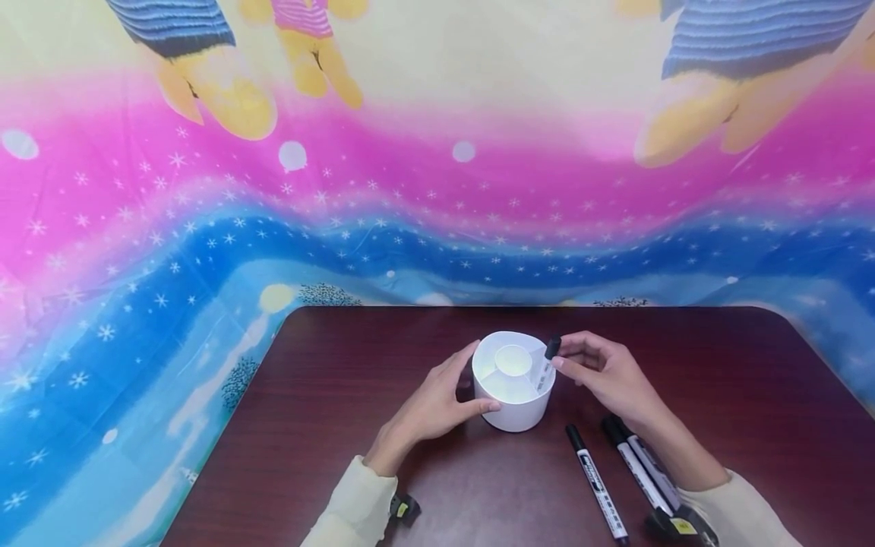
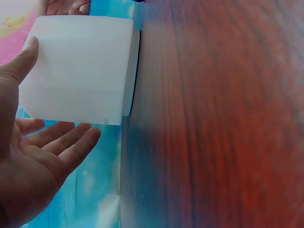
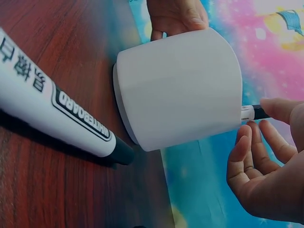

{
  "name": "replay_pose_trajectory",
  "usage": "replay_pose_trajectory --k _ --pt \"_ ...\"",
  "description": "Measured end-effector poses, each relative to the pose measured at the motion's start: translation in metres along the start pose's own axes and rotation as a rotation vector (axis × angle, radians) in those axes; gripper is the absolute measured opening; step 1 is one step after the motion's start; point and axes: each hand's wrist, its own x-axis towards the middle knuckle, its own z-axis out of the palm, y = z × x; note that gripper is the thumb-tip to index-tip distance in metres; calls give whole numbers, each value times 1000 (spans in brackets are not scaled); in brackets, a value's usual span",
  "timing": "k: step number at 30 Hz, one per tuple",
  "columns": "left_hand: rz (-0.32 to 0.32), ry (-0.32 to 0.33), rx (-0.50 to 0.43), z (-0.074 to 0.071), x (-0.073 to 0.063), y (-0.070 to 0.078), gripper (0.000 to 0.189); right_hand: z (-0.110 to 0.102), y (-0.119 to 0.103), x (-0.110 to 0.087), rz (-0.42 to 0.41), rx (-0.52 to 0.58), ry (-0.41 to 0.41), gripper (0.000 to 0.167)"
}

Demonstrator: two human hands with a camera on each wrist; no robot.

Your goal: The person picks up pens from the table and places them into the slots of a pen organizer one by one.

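Observation:
A round white pen holder [image 1: 514,410] with a central cup and divided compartments stands on the table. My left hand [image 1: 440,395] holds it from the left, thumb at the near rim and fingers along the far side; the left wrist view shows the thumb and spread fingers of this hand [image 2: 42,156] around it. A black-capped whiteboard marker [image 1: 544,372] leans in the right compartment, its lower end hidden behind the wall. At the cap, my right hand [image 1: 608,372] pinches it between thumb and fingertips, and the right wrist view shows the thumb on the black cap [image 3: 260,112].
On the dark wooden table [image 1: 328,395], a whiteboard marker [image 1: 598,486] lies in front of the holder. Two more markers [image 1: 639,467] lie side by side under the right forearm. Behind the table hangs a colourful printed cloth [image 1: 410,213].

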Motion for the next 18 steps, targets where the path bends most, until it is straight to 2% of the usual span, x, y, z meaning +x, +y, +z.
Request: replay_pose_trajectory --k 18 --pt "10 2 12 1 -1 1 105 -11 6 -7 -9 -7 22 37"
